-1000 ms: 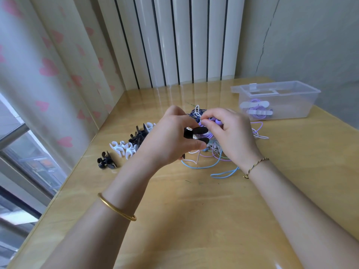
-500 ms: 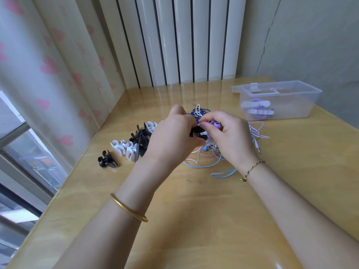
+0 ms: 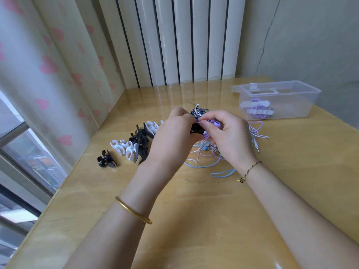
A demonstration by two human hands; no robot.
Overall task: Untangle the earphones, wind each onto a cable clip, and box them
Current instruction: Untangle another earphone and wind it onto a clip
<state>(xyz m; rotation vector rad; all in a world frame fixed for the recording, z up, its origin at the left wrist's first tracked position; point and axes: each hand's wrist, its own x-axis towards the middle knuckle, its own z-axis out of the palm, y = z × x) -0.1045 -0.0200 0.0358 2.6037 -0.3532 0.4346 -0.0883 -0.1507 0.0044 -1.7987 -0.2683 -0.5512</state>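
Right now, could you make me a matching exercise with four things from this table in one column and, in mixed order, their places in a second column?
Things
1. purple earbuds
2. lone black clip
3. wound purple earphone
4. blue cable loop

Places
A. inside the clear box
B. on the table, left of all the other clips
C. pinched by the right hand
D. on the table, near the right wrist

Pairs: 1-C, 2-B, 3-A, 4-D
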